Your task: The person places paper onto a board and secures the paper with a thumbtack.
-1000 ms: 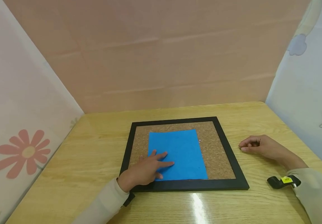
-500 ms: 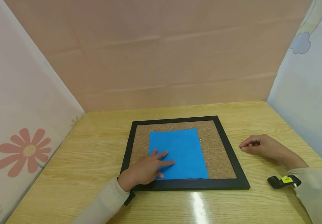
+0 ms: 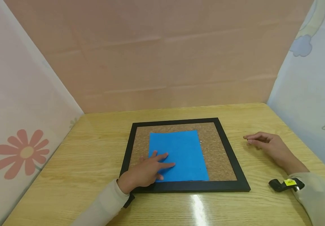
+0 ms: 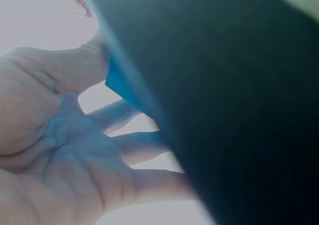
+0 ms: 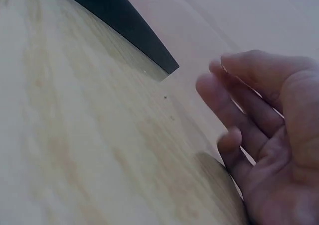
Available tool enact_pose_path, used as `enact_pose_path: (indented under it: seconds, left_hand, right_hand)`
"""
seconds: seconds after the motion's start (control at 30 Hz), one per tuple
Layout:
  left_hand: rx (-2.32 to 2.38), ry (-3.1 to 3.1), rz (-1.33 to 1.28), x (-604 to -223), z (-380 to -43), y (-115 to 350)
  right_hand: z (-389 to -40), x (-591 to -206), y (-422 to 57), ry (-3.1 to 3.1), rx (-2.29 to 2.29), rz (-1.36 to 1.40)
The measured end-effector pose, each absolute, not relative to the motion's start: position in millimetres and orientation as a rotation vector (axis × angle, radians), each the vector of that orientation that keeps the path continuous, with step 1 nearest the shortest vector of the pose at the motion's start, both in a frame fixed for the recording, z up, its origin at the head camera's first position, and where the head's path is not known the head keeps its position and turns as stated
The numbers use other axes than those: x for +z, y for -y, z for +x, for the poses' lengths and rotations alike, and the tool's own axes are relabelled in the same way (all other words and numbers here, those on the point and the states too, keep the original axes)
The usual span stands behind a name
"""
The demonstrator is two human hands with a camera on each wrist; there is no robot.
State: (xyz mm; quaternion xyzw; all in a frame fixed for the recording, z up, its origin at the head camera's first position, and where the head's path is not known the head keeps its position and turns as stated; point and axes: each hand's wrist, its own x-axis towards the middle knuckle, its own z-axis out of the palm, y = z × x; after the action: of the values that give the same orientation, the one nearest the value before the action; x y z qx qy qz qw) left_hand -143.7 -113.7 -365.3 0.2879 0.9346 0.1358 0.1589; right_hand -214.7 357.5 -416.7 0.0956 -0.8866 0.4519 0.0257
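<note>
A blue sheet of paper lies on a cork board with a black frame. My left hand rests with spread fingers on the sheet's lower left part, its wrist over the frame. From below, the left wrist view shows its palm, the frame's dark edge hiding the fingertips. Right of the board, my right hand is raised a little over the table, thumb and index fingertips together. A tiny dark speck shows between them in the head view; I cannot tell its kind. In the right wrist view the other fingers curl loosely.
The board sits on a light wooden table, which has wood showing on all sides of it. A plain peach backdrop stands behind. Patterned side panels border the table left and right. Each wrist wears a black camera band.
My right hand has lifted from the table and shifted slightly right and away, the dark speck moving along at its fingertips. My left hand and the sheet have stayed put.
</note>
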Motion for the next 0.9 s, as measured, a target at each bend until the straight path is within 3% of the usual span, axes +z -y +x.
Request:
enact_pose_path:
  seconds: [0.9]
  left_hand:
    - [0.397,-2.667,0.825,-366.3,-144.0,113.3]
  right_hand:
    - [-219.8,-419.9,-359.8,2.659,1.576,0.545]
